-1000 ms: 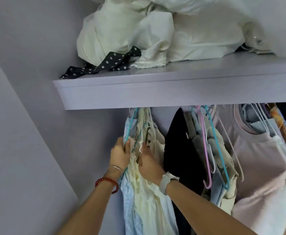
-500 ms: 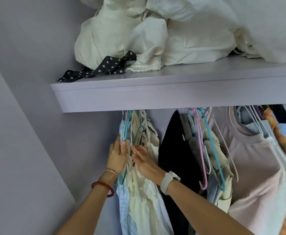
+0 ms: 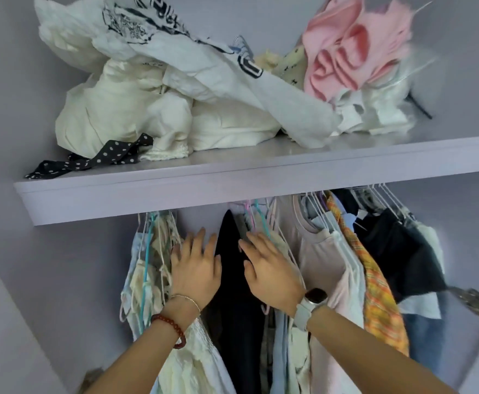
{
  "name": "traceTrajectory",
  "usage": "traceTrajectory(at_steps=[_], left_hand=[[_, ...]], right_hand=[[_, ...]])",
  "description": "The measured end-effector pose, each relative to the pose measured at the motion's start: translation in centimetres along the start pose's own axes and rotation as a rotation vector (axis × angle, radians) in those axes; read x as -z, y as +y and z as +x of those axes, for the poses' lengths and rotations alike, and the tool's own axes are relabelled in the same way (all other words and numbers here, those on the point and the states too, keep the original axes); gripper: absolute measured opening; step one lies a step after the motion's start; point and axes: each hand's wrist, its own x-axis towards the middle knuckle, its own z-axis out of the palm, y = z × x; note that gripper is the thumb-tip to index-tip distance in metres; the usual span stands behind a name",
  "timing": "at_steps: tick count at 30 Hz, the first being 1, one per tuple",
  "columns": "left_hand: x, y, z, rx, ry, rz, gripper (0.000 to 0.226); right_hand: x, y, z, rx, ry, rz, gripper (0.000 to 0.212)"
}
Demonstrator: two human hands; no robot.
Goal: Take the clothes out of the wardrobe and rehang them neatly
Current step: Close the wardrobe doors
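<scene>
Flat, empty-fingered left hand (image 3: 195,270) and right hand (image 3: 272,273) parting hanging clothes (image 3: 326,260), none yet off the rail.

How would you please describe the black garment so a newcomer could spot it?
Look under the shelf at the hanging row. Between the left hand and right hand hangs the black garment, the only plain dark piece among cream and pastel clothes there.

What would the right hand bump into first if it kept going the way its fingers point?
Probably the black garment: the right hand points up and left, fingertips at that garment's edge, just below the pink and teal hangers. Depth is hard to judge here.
</scene>
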Motion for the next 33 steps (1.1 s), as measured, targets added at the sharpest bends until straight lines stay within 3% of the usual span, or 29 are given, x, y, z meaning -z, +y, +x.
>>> traceTrajectory(at_steps=[3,8,13,19,24,26,30,33], left_hand=[[1.7,5.4,-0.3,-0.166,0.090,-0.057,0.032],[4.9,18.9,-0.9,-0.346,0.108,-0.299,0.029],[9.9,34.5,-1.9,-0.494,0.166,-0.546,0.037],[17.5,47.9,-4.0,-0.716,0.294,-0.753,0.048],[21.2,54.3,-6.3,-0.872,0.342,-0.826,0.052],[21.9,55.5,-7.0,-0.887,0.334,-0.854,0.052],[22.5,55.6,-8.0,-0.897,0.315,-0.893,0.053],[23.1,53.9,-8.6,-0.893,0.294,-0.910,0.054]], right_hand=[[5.1,3.0,-3.7,-0.052,0.052,-0.091,0.044],[15.3,8.8,-13.1,-0.228,0.132,-0.192,0.040],[28.4,13.5,-22.2,-0.284,0.365,-0.345,0.033],[41.5,14.0,-31.5,-0.287,0.603,-0.598,0.037],[46.1,13.4,-36.5,-0.390,0.822,-0.789,0.046],[46.3,13.6,-37.1,-0.528,0.839,-0.676,0.056],[45.9,13.4,-37.3,-0.654,0.711,-0.059,0.054],[45.3,12.4,-37.7,-0.620,0.787,-0.073,0.033]])
